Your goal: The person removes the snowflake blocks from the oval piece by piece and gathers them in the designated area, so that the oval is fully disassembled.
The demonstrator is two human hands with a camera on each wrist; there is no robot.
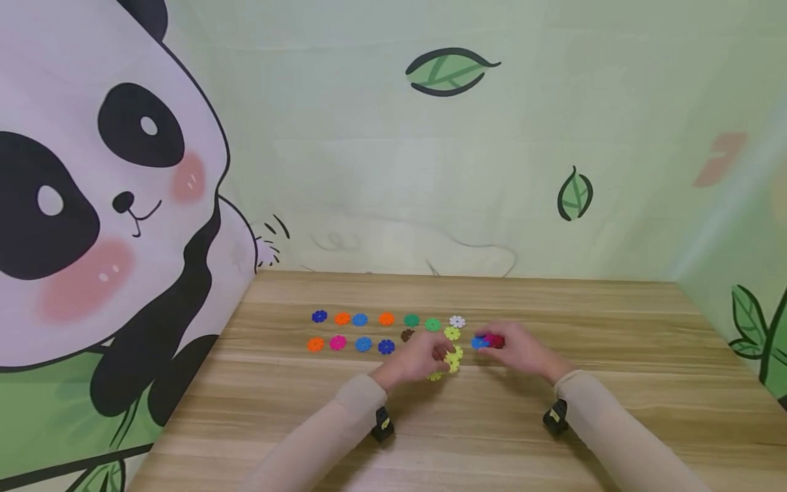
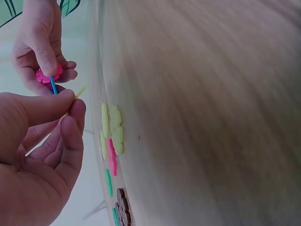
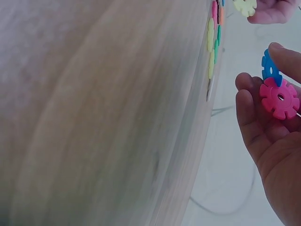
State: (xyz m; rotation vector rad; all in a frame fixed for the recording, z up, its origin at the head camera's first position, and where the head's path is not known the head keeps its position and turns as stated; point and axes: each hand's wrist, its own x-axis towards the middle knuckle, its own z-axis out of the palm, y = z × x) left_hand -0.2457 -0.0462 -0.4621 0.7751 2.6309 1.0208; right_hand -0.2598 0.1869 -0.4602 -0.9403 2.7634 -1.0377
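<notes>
My left hand [image 1: 418, 357] pinches a pale yellow snowflake disc [image 3: 244, 6] between thumb and fingers, above the table. In the left wrist view that disc [image 2: 81, 91] appears nearly edge-on. To the right, my right hand [image 1: 521, 348] holds a blue snowflake disc [image 3: 269, 69] and a pink one [image 3: 281, 98]. These two slot together at an angle, the blue one pointing toward the left hand. A small gap separates the blue disc from the yellow one in the head view. Other yellow discs [image 1: 451, 333] lie on the table about the left hand.
On the wooden table [image 1: 467, 437], loose snowflake discs form two rough rows, with an orange disc [image 1: 315, 344] and a dark blue disc [image 1: 319, 316] at the left end. A white disc [image 1: 458, 321] ends the back row. Behind stands a printed panda backdrop [image 1: 344, 137].
</notes>
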